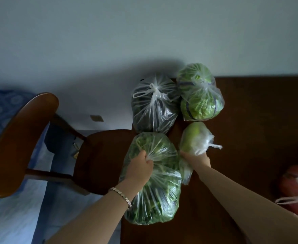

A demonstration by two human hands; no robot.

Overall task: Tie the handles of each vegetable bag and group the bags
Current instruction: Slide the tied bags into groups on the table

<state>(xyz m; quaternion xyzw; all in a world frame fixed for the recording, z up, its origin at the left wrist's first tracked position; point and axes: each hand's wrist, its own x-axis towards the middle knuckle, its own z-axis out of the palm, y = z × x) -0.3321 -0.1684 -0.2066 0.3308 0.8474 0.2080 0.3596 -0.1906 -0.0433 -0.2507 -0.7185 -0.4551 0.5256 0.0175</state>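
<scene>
Desk [250, 120]: dark brown wood, filling the right half of the scene; its left edge carries the bags.
Leafy greens bag [153, 191]: clear plastic, near left on the desk, partly overhanging the left edge.
Left hand [141, 167]: grip clamped on the gathered plastic at the top of the leafy greens bag; a bracelet [121, 195] sits on the wrist.
Small bag [195, 138]: holds a pale green vegetable, just right of the leafy greens bag, its loose handle pointing right.
Right hand [197, 158]: grip closed on the near end of the small bag, fingers mostly hidden by plastic.
Dark bag [153, 104]: far left, handles knotted on top.
Cabbage bag [199, 94]: far, touching the dark bag's right side, handles knotted.
Red bag [297, 191]: near right edge, well apart from the group, handles loose.
Chair [39, 147]: wooden, left of the desk.
</scene>
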